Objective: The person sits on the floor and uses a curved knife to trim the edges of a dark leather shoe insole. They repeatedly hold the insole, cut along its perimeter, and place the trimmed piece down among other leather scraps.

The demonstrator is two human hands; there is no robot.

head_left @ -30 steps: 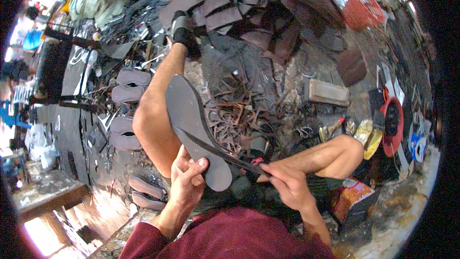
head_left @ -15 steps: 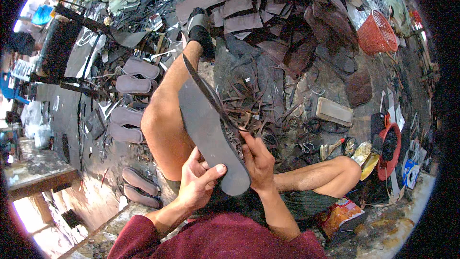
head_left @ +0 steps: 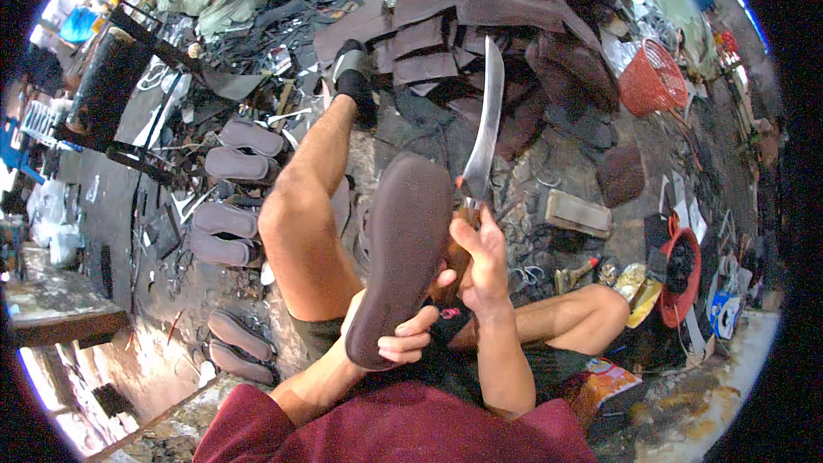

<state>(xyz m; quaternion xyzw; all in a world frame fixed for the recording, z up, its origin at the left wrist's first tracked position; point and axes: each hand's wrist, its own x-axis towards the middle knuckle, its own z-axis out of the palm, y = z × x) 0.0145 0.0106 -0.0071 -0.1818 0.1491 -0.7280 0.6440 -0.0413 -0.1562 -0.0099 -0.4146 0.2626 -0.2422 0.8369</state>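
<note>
A dark brown shoe sole (head_left: 405, 244) stands tilted up in front of my body, its long face toward me. My left hand (head_left: 408, 341) is closed round its near end, with the fingers wrapped over the right edge. To the right of the sole, my right hand (head_left: 482, 267) grips a knife (head_left: 489, 116) by its handle. The long, curved blade points away from me, apart from the sole. My right fingers partly hide the handle.
Pairs of cut soles (head_left: 225, 236) lie on the floor at the left. Dark sheets (head_left: 514, 2) are piled at the far side. A red basket (head_left: 653, 77), a pale block (head_left: 579, 212) and a red round tub (head_left: 686, 270) stand at the right. My bent legs (head_left: 300, 206) frame the workspace.
The sole has been turned from its grey face to its brown face. My left fingers now wrap its near end. The knife blade now shows clearly, pointing away from me.
</note>
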